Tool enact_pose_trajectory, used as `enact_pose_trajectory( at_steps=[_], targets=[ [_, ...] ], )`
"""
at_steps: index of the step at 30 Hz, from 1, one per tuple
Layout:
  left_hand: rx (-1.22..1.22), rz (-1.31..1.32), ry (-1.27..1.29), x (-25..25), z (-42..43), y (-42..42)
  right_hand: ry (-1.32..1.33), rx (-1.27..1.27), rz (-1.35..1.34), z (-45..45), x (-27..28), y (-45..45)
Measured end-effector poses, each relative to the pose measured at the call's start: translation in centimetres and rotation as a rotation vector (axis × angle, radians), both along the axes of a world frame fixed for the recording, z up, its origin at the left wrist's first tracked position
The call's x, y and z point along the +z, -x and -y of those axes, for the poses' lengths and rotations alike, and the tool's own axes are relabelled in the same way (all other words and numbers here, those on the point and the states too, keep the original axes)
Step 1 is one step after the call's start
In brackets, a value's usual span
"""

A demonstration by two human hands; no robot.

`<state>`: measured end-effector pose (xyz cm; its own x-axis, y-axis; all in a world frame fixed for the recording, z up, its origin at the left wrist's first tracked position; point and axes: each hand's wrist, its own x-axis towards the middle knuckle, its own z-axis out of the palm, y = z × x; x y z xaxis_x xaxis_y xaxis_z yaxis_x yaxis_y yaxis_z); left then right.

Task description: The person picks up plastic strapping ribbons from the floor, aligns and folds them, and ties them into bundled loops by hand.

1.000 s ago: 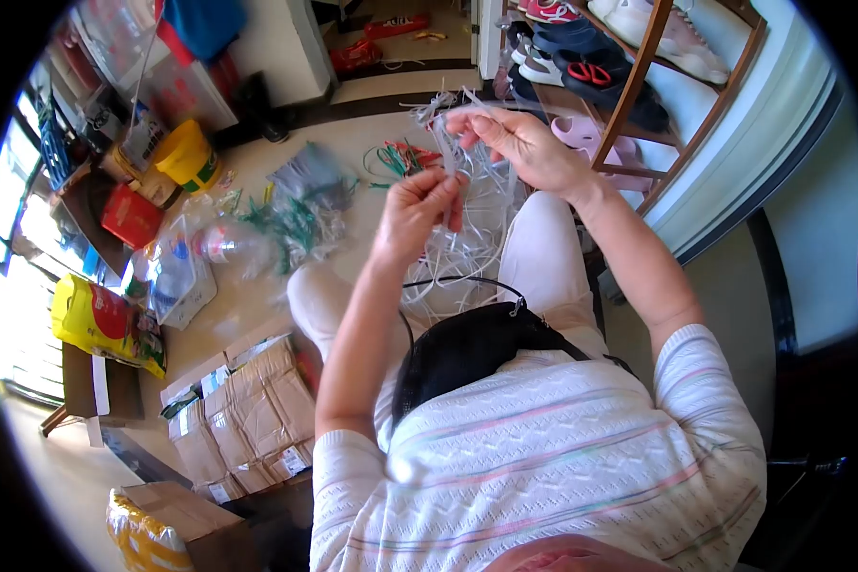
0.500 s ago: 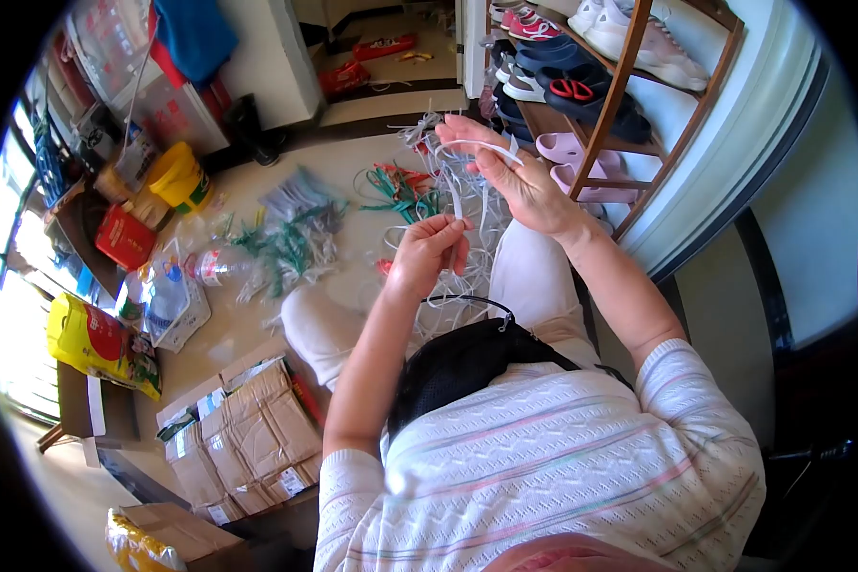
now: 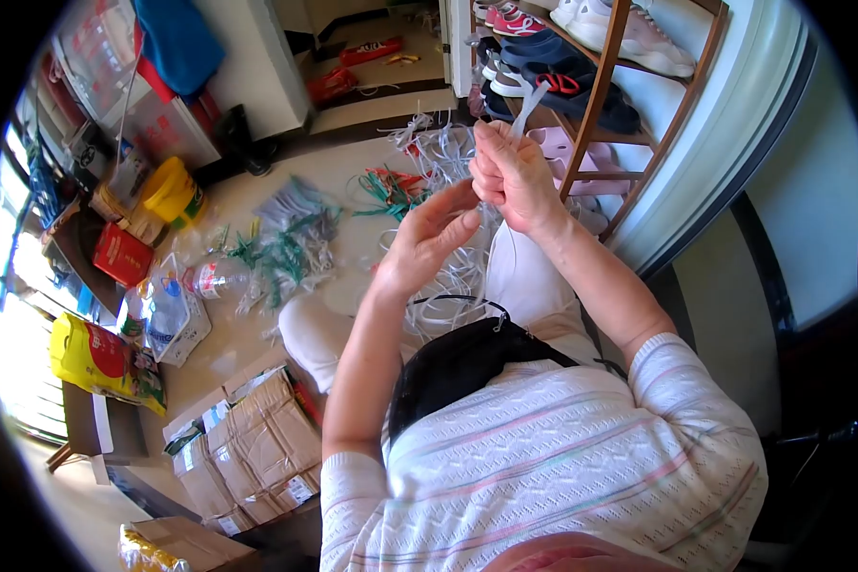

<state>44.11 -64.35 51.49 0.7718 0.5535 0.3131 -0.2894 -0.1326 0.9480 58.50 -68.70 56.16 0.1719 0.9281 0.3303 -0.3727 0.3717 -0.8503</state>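
Note:
My right hand (image 3: pixel 513 176) is closed in a fist around a white plastic strap (image 3: pixel 527 107), whose flat end sticks up above the thumb. Just left of it is my left hand (image 3: pixel 431 236), its fingers stretched toward the right hand and its thumb apart, with nothing visible in it. The left fingertips are at or very near the right fist; contact is unclear. Below and beyond both hands, a tangled heap of white straps (image 3: pixel 443 153) spreads over the floor. Beside the heap lies a bunch of green and red straps (image 3: pixel 391 194).
A wooden shoe rack (image 3: pixel 591 114) with shoes stands at the right. Bundles of grey and green strips (image 3: pixel 291 229) lie on the floor. At left are a yellow bucket (image 3: pixel 173 189), a white basket (image 3: pixel 183 334) with bottles, and a yellow bag (image 3: pixel 105 357). Flattened cardboard (image 3: pixel 253 443) sits lower left.
My left hand has let go of the strap and its fingers have opened out. My right hand, flat and spread before, has closed around the strap and dropped slightly.

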Motion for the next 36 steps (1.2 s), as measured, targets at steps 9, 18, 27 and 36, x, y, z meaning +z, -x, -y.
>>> enact_pose_trajectory(
  at_steps=[9, 18, 27, 36],
  targets=[
    [-0.337, -0.069, 0.412, 0.8, 2.5, -3.5, -0.038, 0.211, -0.267, -0.8, 2.8, -1.9],
    [0.151, 0.133, 0.128, 5.8, -6.7, 2.8, -0.311, 0.215, -0.163, 1.3, 6.0, -9.1],
    [-0.018, 0.843, 0.309, 15.0, -8.5, 2.2, -0.1, 0.43, -0.262, -3.6, 1.3, -0.3],
    [0.383, 0.65, 0.146, 15.5, -7.7, 3.7, 0.048, 0.424, -0.344, -6.0, -1.5, -3.8]
  ],
)
